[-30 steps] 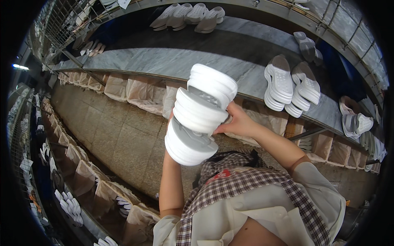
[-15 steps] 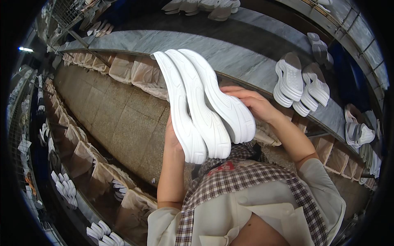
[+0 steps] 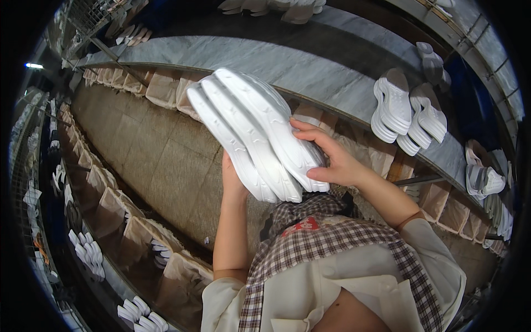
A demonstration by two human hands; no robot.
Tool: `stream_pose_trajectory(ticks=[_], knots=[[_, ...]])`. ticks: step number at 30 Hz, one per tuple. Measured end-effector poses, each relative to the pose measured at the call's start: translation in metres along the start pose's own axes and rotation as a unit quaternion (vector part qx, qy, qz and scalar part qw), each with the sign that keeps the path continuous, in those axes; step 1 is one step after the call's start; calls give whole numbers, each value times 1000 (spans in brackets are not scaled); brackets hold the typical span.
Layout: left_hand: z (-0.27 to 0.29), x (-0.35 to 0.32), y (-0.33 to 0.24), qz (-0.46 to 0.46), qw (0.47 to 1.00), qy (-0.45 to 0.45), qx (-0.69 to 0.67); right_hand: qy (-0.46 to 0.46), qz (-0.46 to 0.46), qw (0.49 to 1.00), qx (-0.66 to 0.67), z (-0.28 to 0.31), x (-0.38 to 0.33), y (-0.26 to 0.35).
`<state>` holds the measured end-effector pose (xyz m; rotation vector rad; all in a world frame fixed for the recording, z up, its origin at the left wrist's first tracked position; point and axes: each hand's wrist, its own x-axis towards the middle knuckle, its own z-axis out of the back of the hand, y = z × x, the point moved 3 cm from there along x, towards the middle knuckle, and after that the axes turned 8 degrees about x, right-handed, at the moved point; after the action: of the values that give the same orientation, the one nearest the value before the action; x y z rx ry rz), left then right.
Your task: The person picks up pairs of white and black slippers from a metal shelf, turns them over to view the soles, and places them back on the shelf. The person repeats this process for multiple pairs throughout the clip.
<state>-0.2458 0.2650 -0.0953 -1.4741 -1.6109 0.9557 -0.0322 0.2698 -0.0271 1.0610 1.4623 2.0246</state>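
A stack of three white shoe soles is held on edge in front of me, over the floor between two racks. My left hand presses against the stack from behind and below, mostly hidden by it. My right hand clamps the stack's near end, fingers spread over the outermost sole. Both forearms rise from the lower edge, above a checked apron.
A grey shelf runs across the top with white soles standing on it at the right. Brown fabric pouches hang under its edge. Another rack with pouches and soles lines the left. Tiled floor lies between.
The stack has turned from facing me bottom-on to lying lengthwise, and dropped lower and nearer. My right hand now grips its near end.
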Motion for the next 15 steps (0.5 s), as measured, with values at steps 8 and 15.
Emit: stream_pose_trajectory(ticks=[8, 15], knots=[[-15, 1, 35, 170, 956, 104, -214, 104, 10, 988, -111, -26, 22, 24], [-41, -28, 5, 90, 989, 52, -100, 97, 28, 995, -9, -41, 23, 20]])
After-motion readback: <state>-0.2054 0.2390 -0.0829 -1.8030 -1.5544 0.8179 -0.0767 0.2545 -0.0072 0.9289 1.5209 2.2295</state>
